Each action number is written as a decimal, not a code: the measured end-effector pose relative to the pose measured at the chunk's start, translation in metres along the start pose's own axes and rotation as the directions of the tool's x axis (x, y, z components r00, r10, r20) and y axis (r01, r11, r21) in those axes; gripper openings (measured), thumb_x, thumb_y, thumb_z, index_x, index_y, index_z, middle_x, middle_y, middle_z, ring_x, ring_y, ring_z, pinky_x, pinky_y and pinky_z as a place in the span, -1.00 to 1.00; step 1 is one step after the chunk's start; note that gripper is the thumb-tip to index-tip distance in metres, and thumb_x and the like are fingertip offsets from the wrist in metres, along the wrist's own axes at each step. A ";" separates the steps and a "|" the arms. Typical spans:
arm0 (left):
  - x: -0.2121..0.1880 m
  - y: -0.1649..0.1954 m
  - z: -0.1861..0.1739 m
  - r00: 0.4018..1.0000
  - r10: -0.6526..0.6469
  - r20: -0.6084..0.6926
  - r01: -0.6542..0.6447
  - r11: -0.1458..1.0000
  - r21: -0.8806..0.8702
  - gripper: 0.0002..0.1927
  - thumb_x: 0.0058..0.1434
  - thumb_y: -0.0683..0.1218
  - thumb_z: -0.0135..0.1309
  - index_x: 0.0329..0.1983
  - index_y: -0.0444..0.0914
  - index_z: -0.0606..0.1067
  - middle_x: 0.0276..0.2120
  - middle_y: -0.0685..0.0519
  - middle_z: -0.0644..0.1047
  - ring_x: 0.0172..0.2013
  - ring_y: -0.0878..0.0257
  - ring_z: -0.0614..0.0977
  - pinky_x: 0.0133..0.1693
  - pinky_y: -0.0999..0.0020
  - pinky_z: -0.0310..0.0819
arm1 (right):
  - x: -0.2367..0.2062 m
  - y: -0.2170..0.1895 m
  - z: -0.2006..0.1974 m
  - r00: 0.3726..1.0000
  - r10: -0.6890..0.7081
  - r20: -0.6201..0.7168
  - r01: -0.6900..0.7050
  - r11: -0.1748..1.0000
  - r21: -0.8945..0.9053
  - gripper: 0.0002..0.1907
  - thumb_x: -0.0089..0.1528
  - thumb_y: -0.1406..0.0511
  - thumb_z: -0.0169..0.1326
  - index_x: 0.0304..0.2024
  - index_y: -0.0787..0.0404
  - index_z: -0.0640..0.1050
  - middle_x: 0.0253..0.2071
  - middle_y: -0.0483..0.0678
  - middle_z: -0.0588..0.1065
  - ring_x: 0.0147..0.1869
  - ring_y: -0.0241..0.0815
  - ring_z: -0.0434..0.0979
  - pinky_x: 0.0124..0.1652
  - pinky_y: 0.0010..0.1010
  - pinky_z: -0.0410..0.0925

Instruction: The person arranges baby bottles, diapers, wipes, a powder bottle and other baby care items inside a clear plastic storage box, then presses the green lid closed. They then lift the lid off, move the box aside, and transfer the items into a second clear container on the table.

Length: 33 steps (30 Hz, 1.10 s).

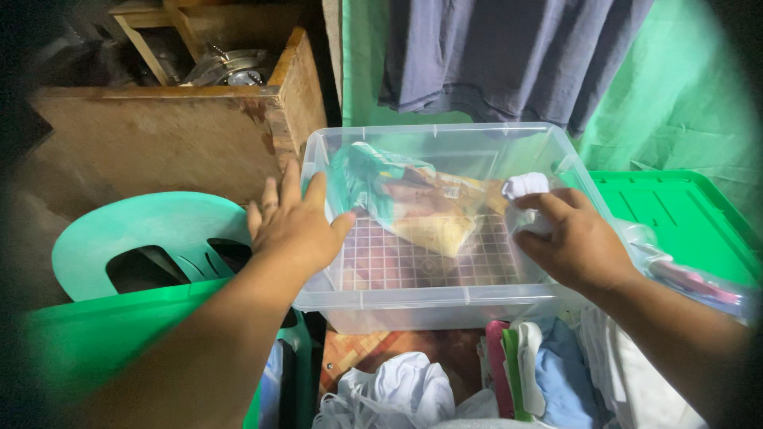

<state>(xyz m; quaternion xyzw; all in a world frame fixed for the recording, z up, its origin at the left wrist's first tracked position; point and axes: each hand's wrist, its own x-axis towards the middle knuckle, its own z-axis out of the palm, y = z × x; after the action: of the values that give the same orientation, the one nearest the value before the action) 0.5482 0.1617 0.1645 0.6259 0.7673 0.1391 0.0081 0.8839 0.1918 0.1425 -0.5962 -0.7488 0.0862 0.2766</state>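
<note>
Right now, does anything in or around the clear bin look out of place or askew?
Mostly no. A crumpled bag lies slanted in the bin; the right hand holds something small and white.

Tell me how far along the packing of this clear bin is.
Early. One plastic packet already lies in the clear bin. The left hand rests on its left rim; the right hand holds a small white bundle over it. Folded clothes sit outside; the green lid is off.

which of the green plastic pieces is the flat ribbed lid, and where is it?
The green lid, lying right of the clear bin beyond the right hand. The mint chair by the left hand is curved and slotted.
</note>
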 end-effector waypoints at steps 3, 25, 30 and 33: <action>0.004 -0.003 0.006 0.978 -0.134 0.158 0.130 0.991 0.039 -0.09 0.21 0.31 0.09 0.54 0.13 -0.05 0.54 0.06 -0.21 0.47 -0.10 -0.02 0.33 -0.08 -0.11 | 0.000 0.000 0.000 0.991 -0.075 -0.113 0.071 0.997 -0.041 -0.47 0.03 0.26 0.33 0.08 0.03 0.57 0.14 0.16 0.38 0.05 0.20 0.55 -0.02 -0.14 0.45; 0.020 0.016 -0.006 0.919 -0.296 0.262 0.268 0.954 0.137 0.02 0.18 -0.20 0.05 0.57 0.32 -0.12 0.57 0.22 -0.16 0.44 -0.02 0.19 0.31 -0.05 0.11 | 0.008 0.023 0.002 0.909 -0.100 -0.406 0.131 0.990 0.049 -0.57 0.20 0.25 0.30 0.06 0.22 0.50 0.07 0.19 0.39 0.14 0.17 0.44 0.07 -0.13 0.40; 0.024 0.009 0.001 0.934 -0.276 0.225 0.264 0.961 0.083 -0.07 0.17 -0.13 0.04 0.54 0.34 -0.02 0.56 0.24 -0.11 0.45 -0.03 0.15 0.32 -0.08 0.05 | 0.017 0.035 -0.022 0.922 0.260 -0.288 -0.002 0.745 0.667 -0.56 0.25 0.25 0.21 0.10 0.16 0.33 0.01 0.03 0.45 -0.04 -0.09 0.58 -0.25 -0.21 0.53; 0.028 0.005 0.008 0.950 -0.256 0.181 0.261 0.965 -0.003 -0.19 0.16 -0.09 0.05 0.47 0.34 0.16 0.55 0.24 -0.08 0.43 -0.08 0.12 0.32 -0.09 0.01 | 0.008 0.048 -0.063 0.939 0.203 -0.278 0.064 0.692 0.719 -0.62 0.36 0.31 0.16 0.15 0.18 0.34 -0.02 0.00 0.47 -0.09 -0.15 0.60 -0.24 -0.29 0.55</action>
<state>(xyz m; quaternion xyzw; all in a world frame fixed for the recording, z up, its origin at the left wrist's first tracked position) 0.5486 0.1908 0.1626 0.5300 0.8368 0.0905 0.1036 0.9561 0.1997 0.1756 -0.4743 -0.5729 0.2793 0.6073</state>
